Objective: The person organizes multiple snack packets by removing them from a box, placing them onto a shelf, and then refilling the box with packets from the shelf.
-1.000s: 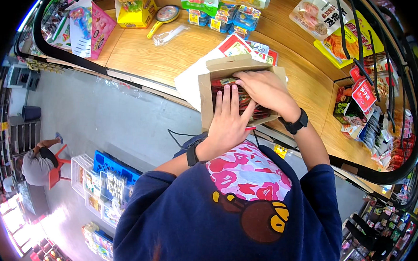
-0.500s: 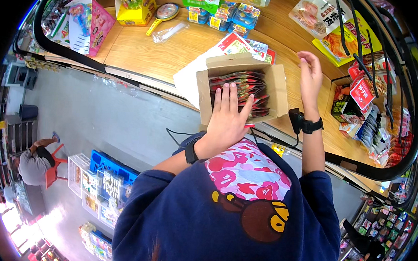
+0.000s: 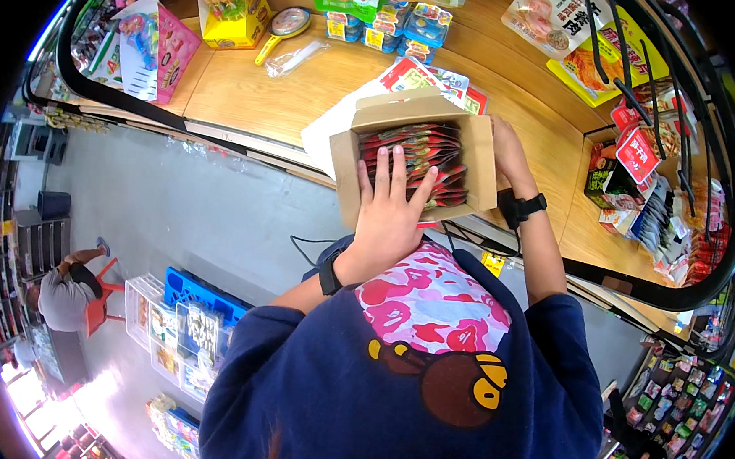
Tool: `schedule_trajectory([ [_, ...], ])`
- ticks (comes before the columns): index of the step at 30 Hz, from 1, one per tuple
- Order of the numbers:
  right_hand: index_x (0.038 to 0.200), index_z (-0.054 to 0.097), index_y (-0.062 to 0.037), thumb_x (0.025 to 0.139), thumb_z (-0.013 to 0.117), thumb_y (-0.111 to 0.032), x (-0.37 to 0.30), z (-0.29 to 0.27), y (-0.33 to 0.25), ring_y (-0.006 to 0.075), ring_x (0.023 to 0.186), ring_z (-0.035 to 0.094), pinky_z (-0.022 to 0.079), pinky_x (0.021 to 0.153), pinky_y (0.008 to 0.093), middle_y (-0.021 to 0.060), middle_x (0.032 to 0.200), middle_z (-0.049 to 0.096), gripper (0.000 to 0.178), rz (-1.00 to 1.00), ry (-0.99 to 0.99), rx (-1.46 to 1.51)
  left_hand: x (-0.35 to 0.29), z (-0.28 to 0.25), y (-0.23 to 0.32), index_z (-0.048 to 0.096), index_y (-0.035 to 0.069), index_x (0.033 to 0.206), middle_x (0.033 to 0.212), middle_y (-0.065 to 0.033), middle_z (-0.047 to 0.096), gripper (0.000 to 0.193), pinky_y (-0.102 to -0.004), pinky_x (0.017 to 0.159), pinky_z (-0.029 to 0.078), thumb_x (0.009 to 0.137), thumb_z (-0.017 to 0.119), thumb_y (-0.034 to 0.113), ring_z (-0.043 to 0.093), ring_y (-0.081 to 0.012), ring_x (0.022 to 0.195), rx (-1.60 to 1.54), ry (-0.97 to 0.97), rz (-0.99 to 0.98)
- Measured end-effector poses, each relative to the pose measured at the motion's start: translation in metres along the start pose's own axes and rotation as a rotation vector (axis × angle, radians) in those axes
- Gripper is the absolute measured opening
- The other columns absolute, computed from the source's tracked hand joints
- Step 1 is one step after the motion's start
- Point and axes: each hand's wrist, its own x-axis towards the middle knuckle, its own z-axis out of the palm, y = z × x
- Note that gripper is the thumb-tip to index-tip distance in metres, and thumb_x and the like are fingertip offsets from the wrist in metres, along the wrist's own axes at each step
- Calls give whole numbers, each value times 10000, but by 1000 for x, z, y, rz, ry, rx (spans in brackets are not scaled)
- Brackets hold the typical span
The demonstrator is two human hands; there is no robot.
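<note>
An open cardboard box (image 3: pixel 476 156), tilted toward me, rests at the front edge of the wooden shelf. Packed upright inside are several dark packets with red edges (image 3: pixel 431 145). My left hand (image 3: pixel 392 218) lies over the near side of the box, its spread fingers resting on the packets. Against the box's right outer side is my right hand (image 3: pixel 511 154), gripping that wall; some of its fingers are hidden behind the flap. Under the box's far left side lie a white sheet (image 3: pixel 323 134) and red and white flat packages (image 3: pixel 409 75).
Blue-lidded small tubs (image 3: pixel 428 24), a yellow-handled round toy (image 3: pixel 289 23) and a clear wrapper (image 3: pixel 297 59) sit farther back. A yellow food pouch (image 3: pixel 591 79) and black hooks (image 3: pixel 636 103) are at right. A black rail (image 3: pixel 633 291) edges the shelf. Behind at left, a person (image 3: pixel 67 299) sits.
My right hand has come down from above the shelf to the box's right side. The box has shifted slightly left, and my left hand has stayed on the packets.
</note>
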Motion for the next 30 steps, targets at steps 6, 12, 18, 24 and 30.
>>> schedule_trajectory([
  [6, 1114, 657, -17, 799, 773, -178, -11, -19, -23, 226, 730, 643, 510, 704, 338, 118, 778, 659, 372, 165, -3, -103, -2, -10, -9, 406, 254, 1505, 1547, -305, 240, 885, -663, 1135, 207, 715, 802, 298, 223, -510, 1429, 6, -4, -81],
  [12, 1078, 686, -51, 813, 715, -95, -18, -41, 5, 160, 682, 585, 480, 650, 310, 60, 726, 614, 270, 138, 133, -47, -3, -19, -18, 406, 259, 1504, 1553, -280, 249, 888, -656, 1132, 223, 715, 811, 284, 235, -509, 1425, -29, -12, -105],
  [18, 1121, 670, -50, 805, 675, -68, -32, -84, 14, 197, 765, 614, 494, 710, 341, 103, 816, 638, 317, 184, 53, -231, 2, -19, -23, 410, 254, 1502, 1545, -295, 258, 856, -654, 1127, 236, 736, 791, 296, 247, -516, 1416, -7, -13, -73],
  [24, 1336, 532, -4, 825, 746, -237, -35, -63, -14, 396, 1258, 487, 390, 1066, 449, 243, 1336, 542, 601, -186, 169, -507, 4, -20, -20, 420, 233, 1495, 1531, -308, 278, 828, -658, 1121, 236, 751, 771, 328, 275, -518, 1400, 25, -13, -78],
  [30, 1387, 462, 56, 843, 751, -363, -27, -39, 2, 425, 1340, 403, 328, 1134, 446, 272, 1436, 457, 745, -132, 186, -503, 1, -19, -19, 403, 240, 1505, 1535, -302, 273, 850, -657, 1123, 234, 745, 775, 325, 264, -513, 1407, 18, -11, -73],
])
